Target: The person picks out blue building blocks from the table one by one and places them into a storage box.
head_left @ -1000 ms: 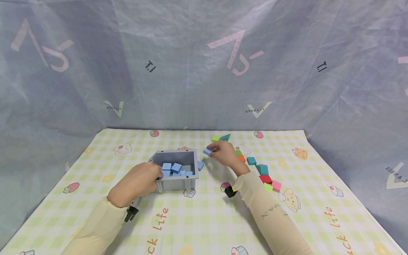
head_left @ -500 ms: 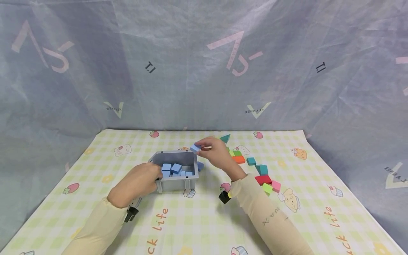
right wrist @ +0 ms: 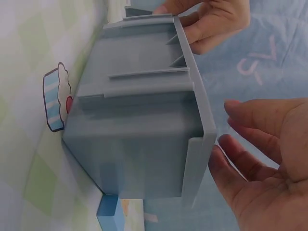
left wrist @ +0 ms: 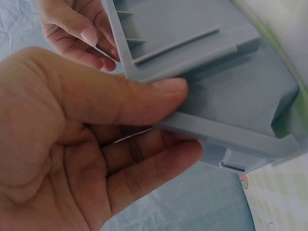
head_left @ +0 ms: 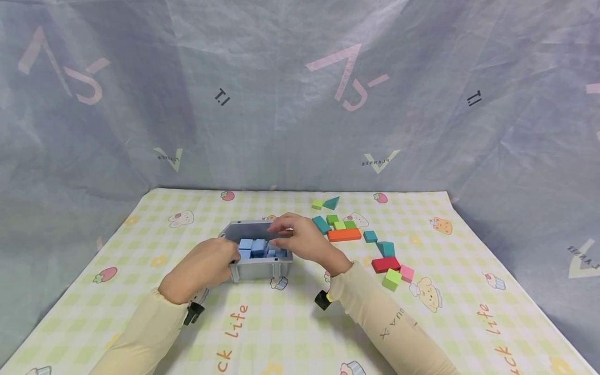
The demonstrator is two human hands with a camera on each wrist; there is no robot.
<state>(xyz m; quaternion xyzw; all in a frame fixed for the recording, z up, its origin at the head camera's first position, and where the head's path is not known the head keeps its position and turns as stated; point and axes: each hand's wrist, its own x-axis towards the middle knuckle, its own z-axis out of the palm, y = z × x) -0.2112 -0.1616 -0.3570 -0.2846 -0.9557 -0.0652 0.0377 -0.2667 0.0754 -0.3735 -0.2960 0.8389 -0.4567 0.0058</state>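
A grey plastic bin [head_left: 255, 272] with several light blue blocks [head_left: 258, 247] in it stands left of the table's middle. My left hand [head_left: 201, 268] holds its left end, and the left wrist view shows thumb and fingers pinching the rim. Over the bin's right end is my right hand [head_left: 302, 240], fingers loosely bent and parted with nothing between them. In the right wrist view that hand's fingertips are right at the rim. Another blue block [right wrist: 109, 214] lies on the cloth beside the bin's right end, hidden behind my hand in the head view.
Right of the bin lie an orange block [head_left: 344, 235], a red block [head_left: 385, 264], a pink block [head_left: 407, 273], a lime block [head_left: 391, 279] and several teal and green ones. A teal triangular block [head_left: 332, 203] sits farther back. A curtain [head_left: 300, 104] hangs behind the checked tablecloth [head_left: 281, 333].
My right hand has carried a blue block leftward to the bin and let it go inside. My left hand has kept its hold on the bin.
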